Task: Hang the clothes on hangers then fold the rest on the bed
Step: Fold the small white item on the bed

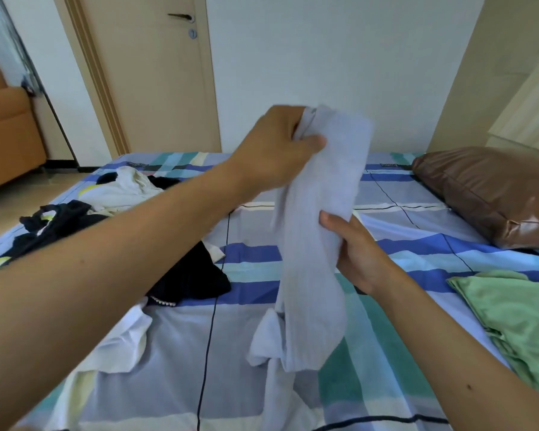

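Observation:
A pale lilac garment point(316, 231) hangs upright in the air over the striped bed point(395, 325). My left hand point(277, 147) grips its top end, thumb pressed on the cloth. Lower down, my right hand point(352, 247) holds its right edge at mid-length. The garment's bottom end droops onto the sheet. A heap of black and white clothes point(106, 209) lies on the left side of the bed. More white cloth point(119, 343) is spread at the near left. A green garment point(517, 318) lies on the right.
A brown pillow point(492, 194) lies at the bed's far right. Behind the bed are a closed beige door point(156, 76) and a white wall. An orange armchair point(3, 119) stands at the far left. No hanger is in view.

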